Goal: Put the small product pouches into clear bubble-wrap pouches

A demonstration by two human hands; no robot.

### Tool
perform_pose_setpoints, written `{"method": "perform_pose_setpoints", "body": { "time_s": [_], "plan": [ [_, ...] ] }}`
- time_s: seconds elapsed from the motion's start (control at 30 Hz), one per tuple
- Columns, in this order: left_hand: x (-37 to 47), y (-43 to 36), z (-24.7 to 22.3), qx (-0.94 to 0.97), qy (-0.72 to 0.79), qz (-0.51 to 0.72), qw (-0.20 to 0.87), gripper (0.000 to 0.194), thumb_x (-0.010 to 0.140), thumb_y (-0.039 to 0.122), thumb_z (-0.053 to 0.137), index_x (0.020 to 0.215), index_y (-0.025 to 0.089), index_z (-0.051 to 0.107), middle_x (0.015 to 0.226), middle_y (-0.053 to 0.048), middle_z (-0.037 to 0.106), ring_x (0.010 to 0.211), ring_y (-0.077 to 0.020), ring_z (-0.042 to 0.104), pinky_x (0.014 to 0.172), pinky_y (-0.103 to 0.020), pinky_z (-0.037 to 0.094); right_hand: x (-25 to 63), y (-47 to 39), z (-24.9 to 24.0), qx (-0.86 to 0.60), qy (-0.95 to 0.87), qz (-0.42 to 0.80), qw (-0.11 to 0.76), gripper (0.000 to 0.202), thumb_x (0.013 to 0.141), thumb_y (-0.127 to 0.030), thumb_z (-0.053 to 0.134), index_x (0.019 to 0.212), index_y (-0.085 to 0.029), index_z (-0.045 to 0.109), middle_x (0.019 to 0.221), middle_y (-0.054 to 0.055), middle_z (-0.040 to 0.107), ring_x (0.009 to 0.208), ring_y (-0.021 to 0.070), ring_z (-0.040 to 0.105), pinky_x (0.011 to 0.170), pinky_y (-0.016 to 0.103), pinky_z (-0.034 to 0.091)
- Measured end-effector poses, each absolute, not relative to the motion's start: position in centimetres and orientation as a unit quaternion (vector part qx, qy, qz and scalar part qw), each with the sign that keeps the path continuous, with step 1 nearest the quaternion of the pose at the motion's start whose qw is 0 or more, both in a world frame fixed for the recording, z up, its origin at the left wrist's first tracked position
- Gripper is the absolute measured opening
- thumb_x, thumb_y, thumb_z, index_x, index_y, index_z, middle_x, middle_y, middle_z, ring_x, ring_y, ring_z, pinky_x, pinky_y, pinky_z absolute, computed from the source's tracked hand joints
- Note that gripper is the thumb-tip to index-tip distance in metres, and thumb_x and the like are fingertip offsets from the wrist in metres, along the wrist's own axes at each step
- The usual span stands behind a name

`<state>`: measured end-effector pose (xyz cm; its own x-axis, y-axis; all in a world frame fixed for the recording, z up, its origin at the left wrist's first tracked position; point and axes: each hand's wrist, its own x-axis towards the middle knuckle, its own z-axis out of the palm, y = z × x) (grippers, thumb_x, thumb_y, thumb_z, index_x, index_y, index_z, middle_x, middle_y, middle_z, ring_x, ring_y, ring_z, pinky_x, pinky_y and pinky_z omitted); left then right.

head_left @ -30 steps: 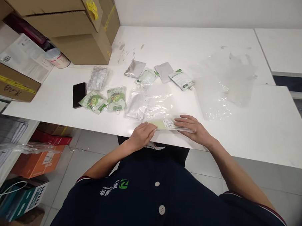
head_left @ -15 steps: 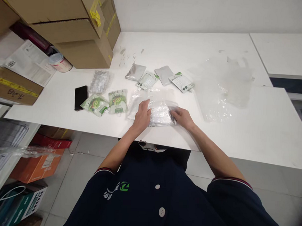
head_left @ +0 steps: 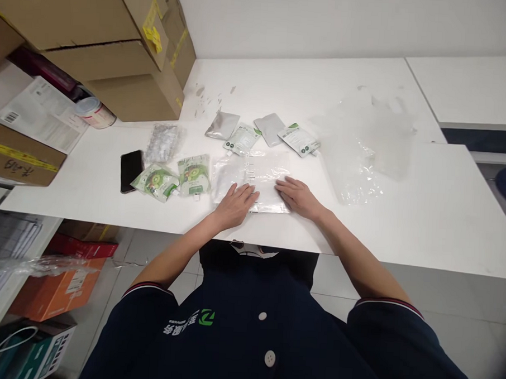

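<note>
A clear plastic bag with small black marks (head_left: 268,170) lies flat on the white table near its front edge. My left hand (head_left: 236,204) rests on its lower left part, palm down with the fingers spread. On the right side of the bag lies my right hand (head_left: 299,197), fingers stretched out and flat. Just left of the bag are two green-printed pouches, one nearer (head_left: 194,174) and one farther left (head_left: 156,181). Behind the bag lie a silver pouch (head_left: 223,125), a plain grey pouch (head_left: 269,129) and two white-and-green pouches (head_left: 242,137), (head_left: 299,140).
A black phone (head_left: 131,171) and a crumpled clear packet (head_left: 161,143) lie at the left. Cardboard boxes (head_left: 135,95) and a can (head_left: 95,113) stand at the back left. A large clear plastic sheet (head_left: 359,155) spreads over the right side of the table (head_left: 436,220).
Both hands have opened out from gripping the bag and now lie flat on it. The bag looks smoother and flatter. The view has shifted slightly.
</note>
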<state>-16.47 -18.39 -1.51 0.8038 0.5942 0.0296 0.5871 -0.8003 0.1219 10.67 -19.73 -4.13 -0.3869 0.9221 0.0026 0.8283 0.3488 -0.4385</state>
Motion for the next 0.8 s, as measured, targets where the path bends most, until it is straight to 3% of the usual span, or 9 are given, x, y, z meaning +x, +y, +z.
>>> {"method": "perform_pose_setpoints", "body": {
  "time_s": [0.17,0.27,0.33,0.4,0.47,0.57,0.67,0.73,0.8],
  "plan": [
    [-17.2,-17.5,-0.9,0.945,0.291,0.055,0.135,0.051,0.088,0.007,0.040,0.137,0.011,0.049,0.149,-0.018,0.047,0.142,-0.0278,0.040,0.118,-0.049,0.030,13.6,-20.6,-1.3,-0.466,-0.813,0.336,0.093,0.072,0.090,-0.060,0.051,0.152,-0.028,0.037,0.159,0.006,0.033,0.150,0.0298,0.020,0.121,0.058,0.016],
    [-17.9,-17.6,0.4,0.911,0.324,0.084,0.241,0.044,0.092,0.018,0.041,0.135,0.019,0.052,0.137,-0.011,0.059,0.126,-0.0235,0.056,0.102,-0.039,0.046,14.8,-21.6,0.3,-0.444,-0.788,0.415,0.095,0.087,0.077,-0.062,0.068,0.153,-0.031,0.036,0.155,0.006,0.042,0.144,0.0296,0.036,0.116,0.051,0.033],
    [-18.0,-17.3,1.0,0.865,0.376,0.108,0.314,0.036,0.096,0.029,0.040,0.128,0.023,0.054,0.104,-0.006,0.071,0.093,-0.0204,0.068,0.078,-0.032,0.052,14.9,-21.7,0.4,-0.476,-0.740,0.457,0.132,0.070,0.079,-0.061,0.066,0.138,-0.027,0.056,0.134,0.008,0.062,0.123,0.0280,0.057,0.099,0.043,0.050],
    [-17.6,-16.5,1.0,0.812,0.437,0.149,0.356,0.034,0.098,0.041,0.040,0.120,0.022,0.056,0.069,0.001,0.062,0.061,-0.0164,0.059,0.059,-0.027,0.044,14.3,-21.2,-0.1,-0.546,-0.678,0.452,0.194,0.048,0.086,-0.060,0.055,0.109,-0.020,0.070,0.101,0.007,0.072,0.094,0.0236,0.067,0.080,0.037,0.054],
    [-16.7,-15.3,0.7,0.764,0.493,0.203,0.363,0.037,0.098,0.046,0.040,0.120,0.020,0.054,0.057,0.005,0.049,0.052,-0.0145,0.049,0.054,-0.026,0.038,13.2,-20.1,-1.0,-0.619,-0.628,0.404,0.243,0.041,0.090,-0.052,0.047,0.084,-0.018,0.068,0.078,0.005,0.069,0.075,0.0198,0.063,0.070,0.033,0.051],
    [-14.8,-13.4,0.4,0.736,0.537,0.238,0.335,0.050,0.096,0.042,0.046,0.139,0.019,0.039,0.066,0.003,0.055,0.062,-0.0167,0.054,0.062,-0.027,0.042,11.6,-18.4,-2.0,-0.693,-0.589,0.332,0.251,0.028,0.088,-0.038,0.046,0.073,-0.020,0.060,0.067,0.003,0.064,0.065,0.0179,0.058,0.065,0.031,0.046],
    [-13.2,-12.0,0.3,0.764,0.552,0.201,0.267,0.066,0.093,0.032,0.051,0.151,0.017,0.024,0.091,-0.008,0.064,0.080,-0.0231,0.062,0.074,-0.034,0.046,10.6,-17.7,-2.2,-0.737,-0.573,0.281,0.223,0.018,0.086,-0.032,0.047,0.088,-0.020,0.060,0.073,0.005,0.067,0.068,0.0210,0.060,0.066,0.033,0.046],
    [-12.3,-11.3,0.3,0.786,0.557,0.149,0.224,0.063,0.092,0.027,0.050,0.150,0.016,0.029,0.109,-0.017,0.061,0.091,-0.0281,0.063,0.080,-0.040,0.046,10.1,-17.9,-2.2,-0.755,-0.572,0.254,0.196,0.028,0.086,-0.030,0.047,0.108,-0.017,0.058,0.079,0.009,0.069,0.074,0.0258,0.063,0.069,0.036,0.047],
    [-11.6,-10.4,0.4,0.806,0.553,0.100,0.183,0.051,0.091,0.025,0.050,0.141,0.016,0.044,0.124,-0.022,0.054,0.106,-0.0338,0.059,0.087,-0.045,0.045,9.6,-18.2,-2.3,-0.769,-0.571,0.237,0.162,0.043,0.089,-0.032,0.045,0.127,-0.013,0.049,0.083,0.014,0.070,0.080,0.0314,0.064,0.072,0.042,0.048]
  ]
}}
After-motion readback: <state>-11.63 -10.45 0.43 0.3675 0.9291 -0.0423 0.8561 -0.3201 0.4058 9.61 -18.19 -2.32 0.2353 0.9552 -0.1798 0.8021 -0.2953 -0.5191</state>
